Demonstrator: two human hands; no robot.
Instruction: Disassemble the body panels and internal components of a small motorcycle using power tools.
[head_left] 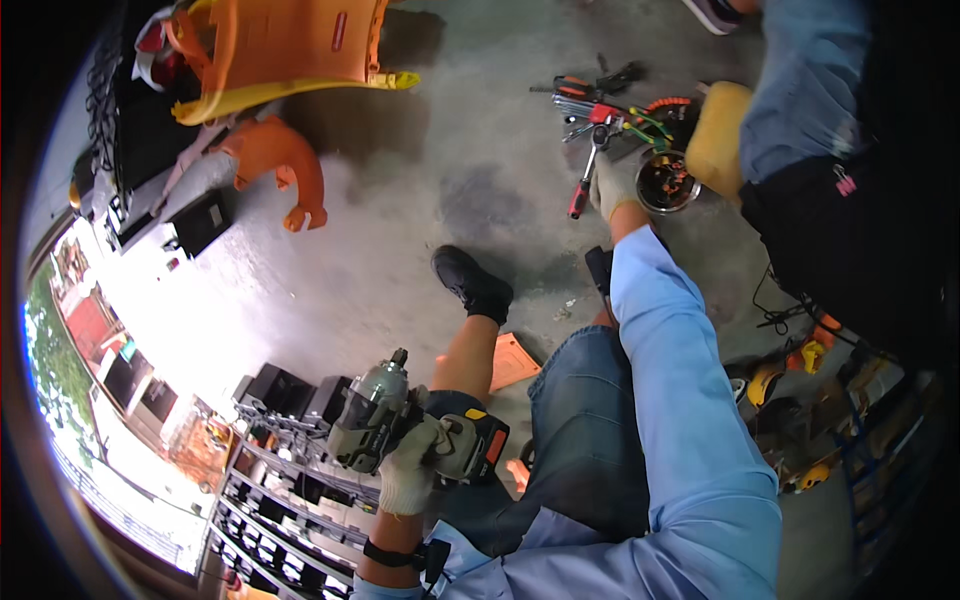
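At the lower left, my gloved left hand (408,470) is closed round the grip of a cordless impact wrench (375,405). Its square drive end points up and away; a black battery with an orange patch sits at its base. My right arm stretches far forward. The gloved right hand (612,186) is down at the floor, its fingers closed at the shaft of a ratchet wrench (587,180) with a red and black handle; the fingertips are partly hidden. Just beyond lie a screwdriver (572,85), green-handled pliers (645,130) and other hand tools. A metal bowl (668,182) of small parts stands beside that hand.
An orange plastic chair (280,45) and an orange curved object (285,165) are at the far left. Another person's jeans-clad leg (810,90) is at the right, near a yellow rounded object (718,140). A metal rack (290,500) stands at the lower left. More tools lie lower right.
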